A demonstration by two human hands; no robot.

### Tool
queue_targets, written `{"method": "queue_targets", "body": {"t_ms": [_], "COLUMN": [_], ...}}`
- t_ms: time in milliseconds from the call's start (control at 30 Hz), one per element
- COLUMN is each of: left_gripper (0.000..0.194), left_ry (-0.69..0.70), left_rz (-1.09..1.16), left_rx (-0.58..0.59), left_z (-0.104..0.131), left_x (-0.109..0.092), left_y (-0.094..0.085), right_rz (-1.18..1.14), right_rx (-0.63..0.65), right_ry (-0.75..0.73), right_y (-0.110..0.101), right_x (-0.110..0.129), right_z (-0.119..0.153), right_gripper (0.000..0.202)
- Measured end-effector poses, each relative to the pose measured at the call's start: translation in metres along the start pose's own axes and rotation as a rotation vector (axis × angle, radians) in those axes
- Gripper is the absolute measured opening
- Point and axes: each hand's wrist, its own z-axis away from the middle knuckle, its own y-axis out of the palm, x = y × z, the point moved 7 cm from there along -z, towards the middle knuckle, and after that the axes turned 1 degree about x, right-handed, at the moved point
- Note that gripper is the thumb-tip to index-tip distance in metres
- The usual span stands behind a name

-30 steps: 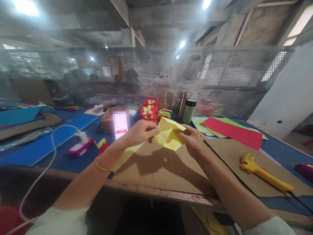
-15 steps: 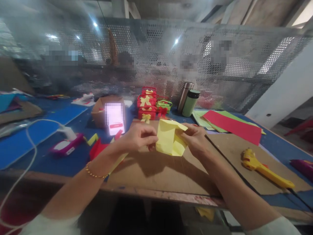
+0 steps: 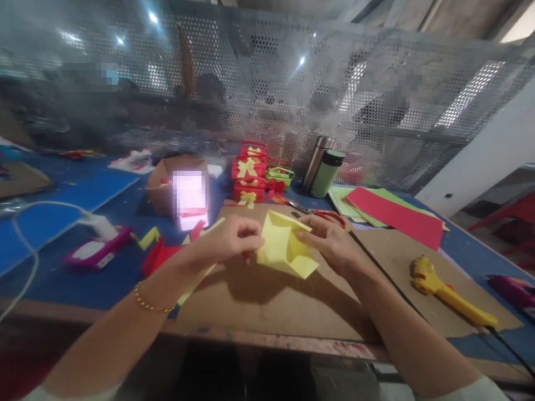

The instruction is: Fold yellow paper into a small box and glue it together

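A small folded box of yellow paper [image 3: 276, 245] is held up above a brown cardboard sheet [image 3: 251, 303], its open side turned partly to the right and toward me. My left hand [image 3: 234, 239] pinches its left edge between thumb and fingers. On the other side, my right hand [image 3: 328, 242] grips the upper right flap, thumb in front; some of its fingers are hidden behind the paper. Red-handled scissors [image 3: 330, 215] lie just behind my right hand. Beside my left forearm are a red paper piece [image 3: 161, 253] and yellow paper strips [image 3: 149, 238].
Small red paper boxes with yellow bows [image 3: 248, 172] stand stacked at the back, near a green one [image 3: 281, 177]. Bottles [image 3: 328, 175] stand right of them. A lit phone [image 3: 190, 200] leans on a carton [image 3: 161, 184]. A yellow glue gun [image 3: 449, 292] lies right, its cord trailing.
The yellow paper box has tilted and dropped slightly, its open side turning more toward me. Both hands keep hold of it. The scissors behind the right hand now show more. The camera view has shifted slightly.
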Motion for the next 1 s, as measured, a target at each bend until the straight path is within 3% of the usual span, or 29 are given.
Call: {"method": "queue_targets", "body": {"t_ms": [167, 367, 467, 600, 667, 800, 1000], "left_gripper": [0.024, 0.027, 0.027, 0.031, 0.031, 0.033, 0.022], "left_ry": [-0.015, -0.029, -0.049, -0.069, -0.069, -0.051, -0.038], "left_rz": [-0.075, -0.036, -0.081, -0.152, -0.168, -0.165, 0.014], "left_rx": [0.092, 0.020, -0.035, -0.094, -0.103, -0.104, 0.010], "left_z": [-0.003, -0.006, -0.007, -0.008, -0.008, -0.006, -0.005], "left_x": [0.007, 0.024, 0.030, 0.031, 0.030, 0.028, 0.021], "left_y": [0.009, 0.011, 0.010, 0.007, 0.006, 0.007, 0.017], "right_rz": [0.003, 0.130, 0.291, 0.680, 0.839, 1.062, 1.194], "right_rx": [-0.009, 0.049, 0.030, -0.179, -0.171, -0.015, 0.039], "right_ry": [-0.004, -0.077, -0.256, -0.783, -0.973, -1.054, -1.141], "right_y": [-0.002, 0.005, 0.005, 0.007, 0.018, 0.039, 0.048], "right_x": [-0.004, -0.005, 0.006, 0.043, 0.052, 0.047, 0.040], "right_z": [-0.002, 0.003, 0.008, 0.032, 0.044, 0.049, 0.056], "right_gripper": [0.040, 0.028, 0.026, 0.023, 0.024, 0.017, 0.014]}}
